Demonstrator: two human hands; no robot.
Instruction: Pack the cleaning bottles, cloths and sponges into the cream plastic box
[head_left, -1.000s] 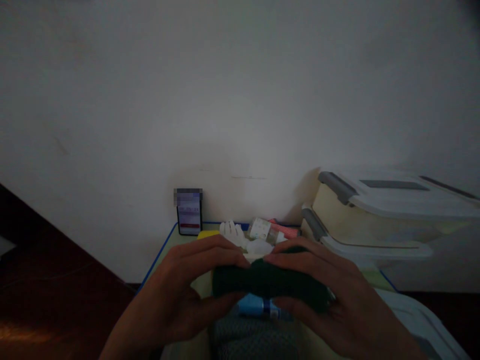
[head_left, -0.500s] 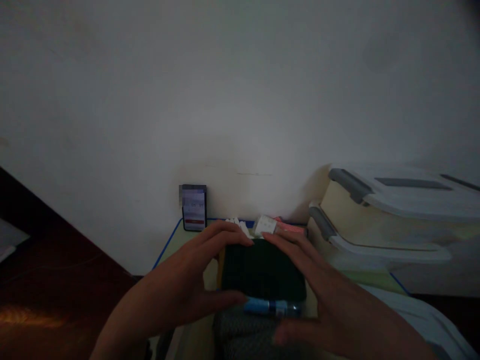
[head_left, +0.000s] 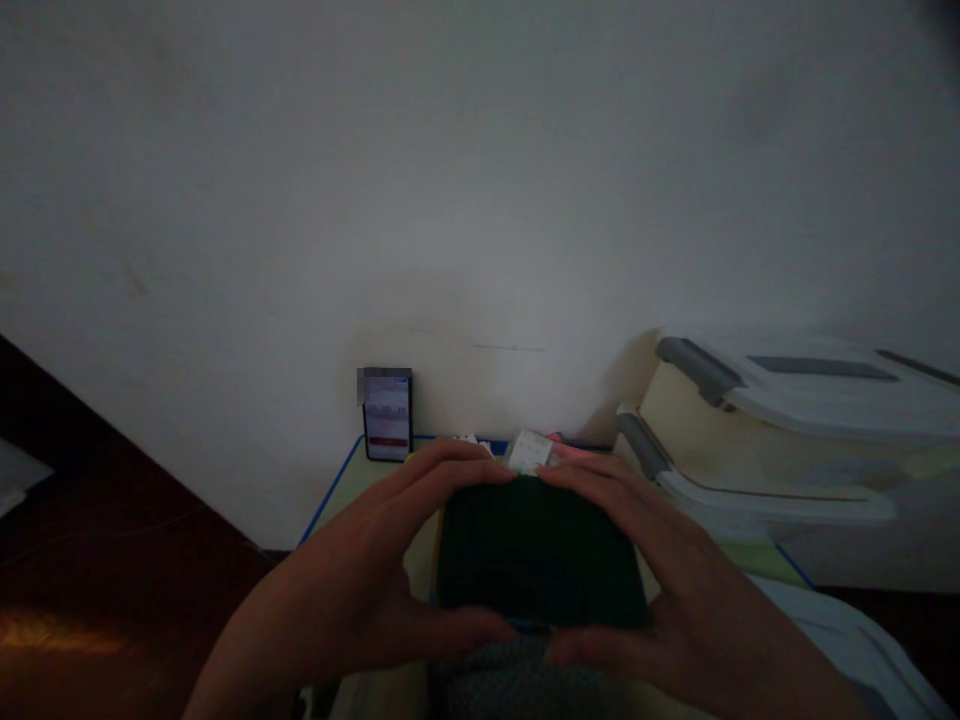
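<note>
A dark green flat item (head_left: 536, 550) with rounded corners lies between my hands; its exact kind is too dark to make out. My left hand (head_left: 375, 565) curves round its left side, fingertips on the far edge and thumb at the near edge. My right hand (head_left: 682, 580) holds the right side the same way, fingers over the far edge and thumb along the near one. Below the thumbs, nearest me, is dark grey textured fabric (head_left: 510, 690). A thin strip of blue shows under the near edge, mostly hidden.
Against the wall (head_left: 480, 200) leans a phone (head_left: 388, 415) showing a timer. A clear packet with a white label (head_left: 529, 450) and pink items (head_left: 574, 452) lie at the table's back. Stacked lidded storage boxes (head_left: 787, 430) stand to the right.
The green item looks larger and nearer, now covering most of the blue pen-like thing seen before. Both thumbs have come in to its near edge, and the right hand has closed on it.
</note>
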